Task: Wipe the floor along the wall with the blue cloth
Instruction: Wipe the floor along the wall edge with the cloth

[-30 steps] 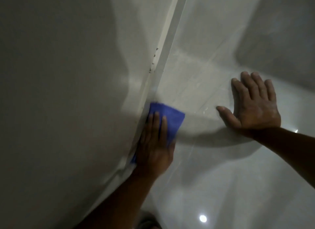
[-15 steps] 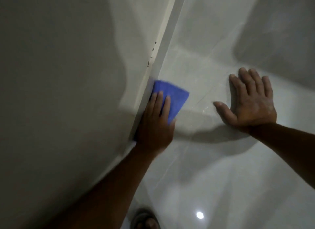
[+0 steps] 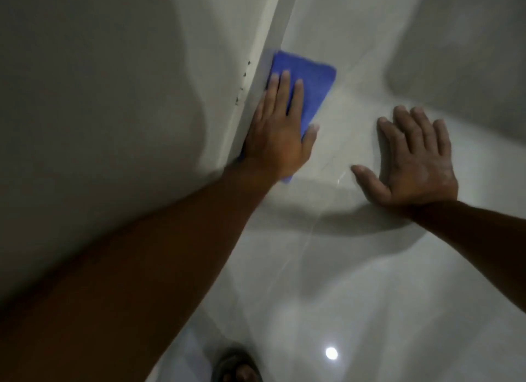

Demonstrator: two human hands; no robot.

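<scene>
A folded blue cloth lies flat on the glossy pale tile floor, tight against the white skirting at the foot of the wall. My left hand presses down on the cloth with fingers stretched forward; its palm covers the near half of the cloth. My right hand rests flat on the bare floor to the right, fingers spread, holding nothing.
The wall fills the left side, with a few small dark marks just above the skirting. A foot in a sandal shows at the bottom edge. A lamp reflection glints on the floor.
My left hand has slid the blue cloth forward along the skirting, away from me, past the dark marks. My right hand has stayed planted on the floor.
</scene>
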